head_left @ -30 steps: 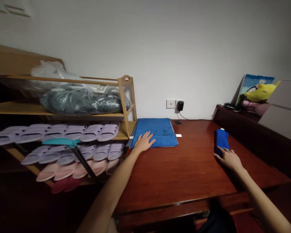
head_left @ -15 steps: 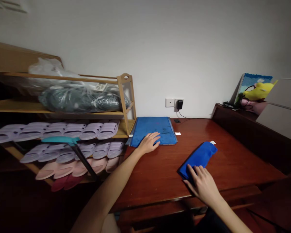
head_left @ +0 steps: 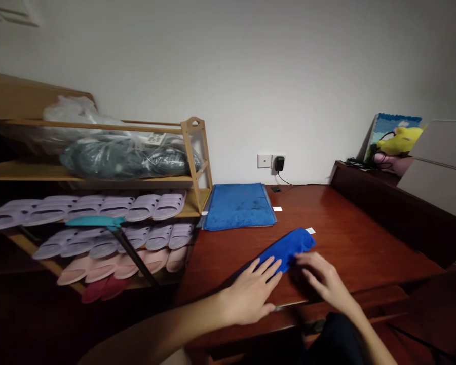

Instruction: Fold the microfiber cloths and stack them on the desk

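A bright blue folded cloth [head_left: 293, 246] lies slantwise on the reddish-brown wooden table, a small white tag at its far end. My left hand [head_left: 251, 291] rests flat with fingers spread over the cloth's near end. At the cloth's right edge is my right hand [head_left: 327, 279], fingers bent and thumb apart from them; its fingertips are slightly blurred and appear to touch the cloth. Farther back, a flat stack of blue cloths [head_left: 239, 205] with dark stains on top lies by the rack, white tags sticking out at its sides.
On the left stands a wooden rack [head_left: 190, 152] holding rows of lilac slippers [head_left: 169, 204], pink ones below and plastic-wrapped bundles above. A turquoise-topped handle [head_left: 95, 221] stands before it. A black plug [head_left: 279, 163] sits in the wall socket. A raised dark ledge [head_left: 365, 197] bounds the table's right.
My left hand has left the stack and come down onto the folded cloth. The cloth has shifted left and lies at a flatter slant. My right hand has moved to its right edge.
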`<state>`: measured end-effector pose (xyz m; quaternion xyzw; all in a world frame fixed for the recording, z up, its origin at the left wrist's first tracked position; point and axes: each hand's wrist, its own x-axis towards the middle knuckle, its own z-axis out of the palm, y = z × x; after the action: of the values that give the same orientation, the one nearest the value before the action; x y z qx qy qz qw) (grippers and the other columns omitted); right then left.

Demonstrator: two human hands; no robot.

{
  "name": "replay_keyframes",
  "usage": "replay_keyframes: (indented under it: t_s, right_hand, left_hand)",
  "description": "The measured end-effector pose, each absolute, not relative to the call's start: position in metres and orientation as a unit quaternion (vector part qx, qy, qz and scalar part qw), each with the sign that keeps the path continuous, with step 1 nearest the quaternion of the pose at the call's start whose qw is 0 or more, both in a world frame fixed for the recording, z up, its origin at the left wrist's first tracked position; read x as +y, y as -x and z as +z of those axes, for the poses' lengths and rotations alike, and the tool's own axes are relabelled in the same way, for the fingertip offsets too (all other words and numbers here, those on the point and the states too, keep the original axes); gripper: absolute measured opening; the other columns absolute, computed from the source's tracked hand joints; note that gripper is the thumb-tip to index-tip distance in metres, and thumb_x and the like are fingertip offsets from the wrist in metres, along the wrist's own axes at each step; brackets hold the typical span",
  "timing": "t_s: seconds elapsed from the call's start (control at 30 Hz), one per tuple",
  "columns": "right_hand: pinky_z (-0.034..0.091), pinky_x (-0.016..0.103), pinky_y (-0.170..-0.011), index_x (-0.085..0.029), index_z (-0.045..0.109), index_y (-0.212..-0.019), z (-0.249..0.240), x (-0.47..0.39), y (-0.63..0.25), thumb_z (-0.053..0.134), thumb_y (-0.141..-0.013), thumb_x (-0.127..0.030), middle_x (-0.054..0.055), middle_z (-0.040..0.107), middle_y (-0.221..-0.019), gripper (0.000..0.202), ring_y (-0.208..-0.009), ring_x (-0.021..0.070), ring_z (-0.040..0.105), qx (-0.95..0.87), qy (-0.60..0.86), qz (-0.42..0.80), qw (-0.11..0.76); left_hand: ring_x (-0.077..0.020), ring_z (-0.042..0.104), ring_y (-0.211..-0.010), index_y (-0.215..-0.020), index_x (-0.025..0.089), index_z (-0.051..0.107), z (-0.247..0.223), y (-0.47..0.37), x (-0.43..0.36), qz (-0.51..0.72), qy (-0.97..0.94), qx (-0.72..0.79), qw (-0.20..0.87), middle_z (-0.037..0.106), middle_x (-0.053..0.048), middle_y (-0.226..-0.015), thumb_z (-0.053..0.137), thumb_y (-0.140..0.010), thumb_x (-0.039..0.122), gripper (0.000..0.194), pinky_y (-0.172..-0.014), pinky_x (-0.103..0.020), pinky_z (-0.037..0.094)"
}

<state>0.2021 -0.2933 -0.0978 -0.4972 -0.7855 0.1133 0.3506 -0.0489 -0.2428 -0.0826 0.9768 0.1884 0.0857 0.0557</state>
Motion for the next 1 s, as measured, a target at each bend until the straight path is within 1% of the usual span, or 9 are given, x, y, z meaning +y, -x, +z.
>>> replay_keyframes:
  t_s: [0.07,0.13,0.23,0.33,0.43,0.6,0.67,0.77,1.0]
  right_hand:
    - [0.036,0.05,-0.101,-0.026,0.047,-0.134,-0.109,-0.278,-0.226,0.042,-0.09,-0.028,0.011,0.045,-0.141,0.044,-0.127,0.0252,0.043,-0.78,0.542,0.044,0.312]
    - [0.033,0.054,-0.101,-0.028,0.037,-0.141,-0.119,-0.266,-0.241,0.04,-0.089,-0.024,0.01,0.038,-0.147,0.053,-0.132,0.0261,0.037,-0.79,0.558,0.008,0.254]
    - [0.036,0.053,-0.097,-0.028,0.04,-0.139,-0.129,-0.26,-0.248,0.039,-0.089,-0.021,0.011,0.046,-0.141,0.051,-0.128,0.0256,0.042,-0.808,0.547,-0.006,0.22]
    - [0.04,0.049,-0.092,-0.025,0.049,-0.132,-0.133,-0.263,-0.247,0.039,-0.09,-0.02,0.012,0.056,-0.13,0.043,-0.117,0.0252,0.052,-0.816,0.525,-0.019,0.242]
    - [0.042,0.044,-0.088,-0.024,0.054,-0.126,-0.134,-0.269,-0.244,0.038,-0.092,-0.019,0.011,0.061,-0.123,0.038,-0.108,0.0235,0.056,-0.821,0.504,-0.04,0.266]
    - [0.043,0.04,-0.082,-0.023,0.06,-0.112,-0.126,-0.277,-0.239,0.042,-0.091,-0.018,0.008,0.067,-0.107,0.028,-0.093,0.0214,0.059,-0.83,0.483,-0.074,0.268]
    - [0.043,0.04,-0.081,-0.022,0.06,-0.105,-0.121,-0.278,-0.237,0.045,-0.089,-0.021,0.008,0.067,-0.096,0.022,-0.088,0.0219,0.058,-0.822,0.488,-0.091,0.278]
    - [0.045,0.035,-0.075,-0.02,0.056,-0.102,-0.109,-0.279,-0.237,0.046,-0.089,-0.025,0.008,0.062,-0.087,0.017,-0.08,0.0204,0.057,-0.8,0.51,-0.071,0.309]
    - [0.048,0.029,-0.073,-0.02,0.054,-0.102,-0.089,-0.26,-0.242,0.041,-0.091,-0.033,0.006,0.059,-0.091,0.021,-0.079,0.0171,0.058,-0.783,0.524,0.07,0.329]
  left_hand:
    - [-0.0305,0.021,-0.14,-0.142,0.02,0.038,-0.084,0.065,-0.243,0.082,-0.979,0.171,0.07,0.025,-0.011,-0.152,0.051,-0.089,0.047,0.061,-0.113,-0.05,0.021]
    - [-0.0264,0.021,-0.141,-0.142,0.025,0.038,-0.083,0.08,-0.239,0.086,-0.982,0.144,0.086,0.027,-0.007,-0.152,0.048,-0.092,0.044,0.054,-0.115,-0.047,0.018]
    - [-0.0231,0.025,-0.14,-0.145,0.03,0.029,-0.08,0.102,-0.234,0.085,-0.982,0.137,0.103,0.03,-0.004,-0.151,0.05,-0.093,0.036,0.056,-0.115,-0.045,0.017]
    - [-0.0233,0.025,-0.14,-0.146,0.035,0.025,-0.083,0.125,-0.232,0.087,-0.973,0.191,0.094,0.025,-0.001,-0.153,0.049,-0.094,0.028,0.058,-0.114,-0.047,0.021]
    - [-0.023,0.028,-0.138,-0.143,0.036,0.032,-0.093,0.149,-0.231,0.114,-0.957,0.253,0.08,0.028,0.0,-0.152,0.049,-0.093,0.024,0.054,-0.112,-0.044,0.028]
    - [-0.0202,0.047,-0.127,-0.134,0.03,0.048,-0.102,0.172,-0.226,0.177,-0.941,0.285,0.047,0.051,-0.002,-0.138,0.048,-0.089,0.013,0.049,-0.107,-0.037,0.038]
    - [-0.0201,0.054,-0.119,-0.129,0.027,0.054,-0.097,0.175,-0.226,0.2,-0.934,0.292,0.052,0.06,-0.002,-0.128,0.049,-0.087,0.013,0.044,-0.104,-0.037,0.041]
    - [-0.0195,0.059,-0.109,-0.121,0.025,0.059,-0.084,0.174,-0.227,0.227,-0.911,0.329,0.096,0.065,-0.003,-0.117,0.049,-0.087,0.018,0.036,-0.099,-0.034,0.044]
    - [-0.0173,0.063,-0.099,-0.109,0.024,0.062,-0.073,0.167,-0.217,0.226,-0.885,0.362,0.187,0.068,0.0,-0.108,0.056,-0.082,0.021,0.028,-0.092,-0.028,0.045]
